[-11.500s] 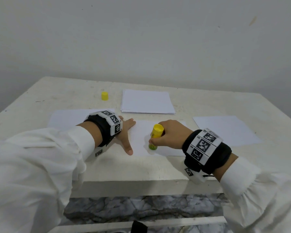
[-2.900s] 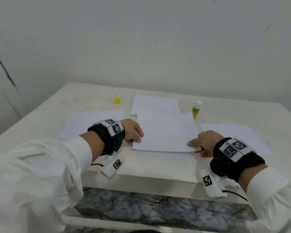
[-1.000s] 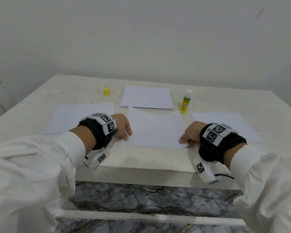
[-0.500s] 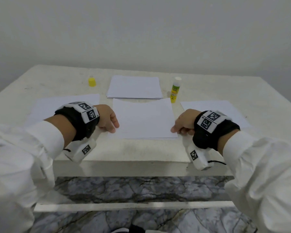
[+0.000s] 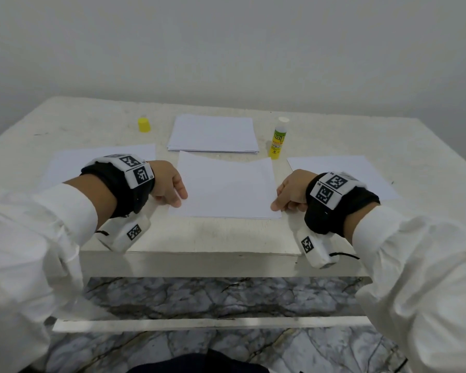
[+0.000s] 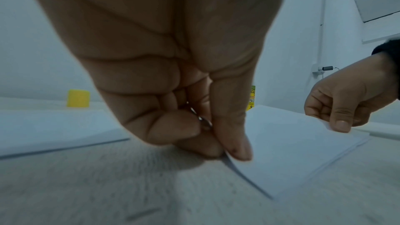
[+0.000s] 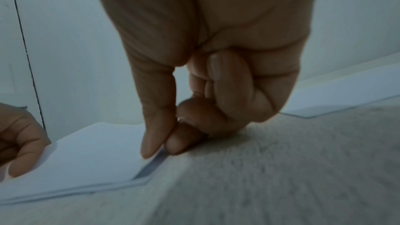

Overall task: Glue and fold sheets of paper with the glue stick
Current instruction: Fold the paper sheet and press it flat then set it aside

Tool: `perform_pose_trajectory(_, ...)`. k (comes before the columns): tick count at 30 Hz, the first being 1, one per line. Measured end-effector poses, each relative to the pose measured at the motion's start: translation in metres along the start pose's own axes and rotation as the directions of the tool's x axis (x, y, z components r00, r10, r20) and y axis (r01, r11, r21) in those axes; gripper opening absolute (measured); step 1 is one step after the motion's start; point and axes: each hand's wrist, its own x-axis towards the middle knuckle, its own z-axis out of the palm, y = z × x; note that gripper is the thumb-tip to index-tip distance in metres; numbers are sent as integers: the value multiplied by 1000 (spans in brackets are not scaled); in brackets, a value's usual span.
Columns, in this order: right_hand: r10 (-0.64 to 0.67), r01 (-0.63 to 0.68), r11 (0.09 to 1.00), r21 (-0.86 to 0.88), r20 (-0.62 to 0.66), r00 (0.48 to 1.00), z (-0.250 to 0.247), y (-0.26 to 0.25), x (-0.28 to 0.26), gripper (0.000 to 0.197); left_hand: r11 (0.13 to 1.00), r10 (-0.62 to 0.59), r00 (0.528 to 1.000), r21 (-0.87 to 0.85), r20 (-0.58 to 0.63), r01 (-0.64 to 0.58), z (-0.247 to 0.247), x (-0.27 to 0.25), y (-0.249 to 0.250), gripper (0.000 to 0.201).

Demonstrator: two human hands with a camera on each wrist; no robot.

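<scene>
Right now your left hand [image 5: 170, 181] pinches the near left corner of the folded sheet [image 5: 226, 187], thumb on top and curled fingers beneath, and your right hand [image 5: 289, 191] pinches the near right corner the same way. The sheet lies near the front edge of the tabletop [image 5: 213, 238], midway along it, its upper layer sitting slightly off the lower one at the right corner. The glue stick [image 5: 278, 138] stands uncapped just past the sheet's far right corner, with its yellow cap [image 5: 143, 124] well apart toward the far left. A paper stack [image 5: 213, 133] waits behind the sheet, and single sheets lie at the left [image 5: 73, 164] and right [image 5: 342, 172] sides.

You look to be in the folding step, squaring the glued layers. The next move likely calls for lining both near corners up edge to edge, then pressing flat along the sheet so the glue takes without a wrinkle
</scene>
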Motion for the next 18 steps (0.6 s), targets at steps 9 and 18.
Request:
perform_pose_trajectory(9,-15,16,999,-41,11,1000,1,0,0,15,1000,-12,1000,-3,-9,12,1,0,1,18)
perform_pose_trajectory(18,-10,10,997,-72,6,1000,2,-1,1,17,999,-23,999,34,-28,24,2,1,3,18)
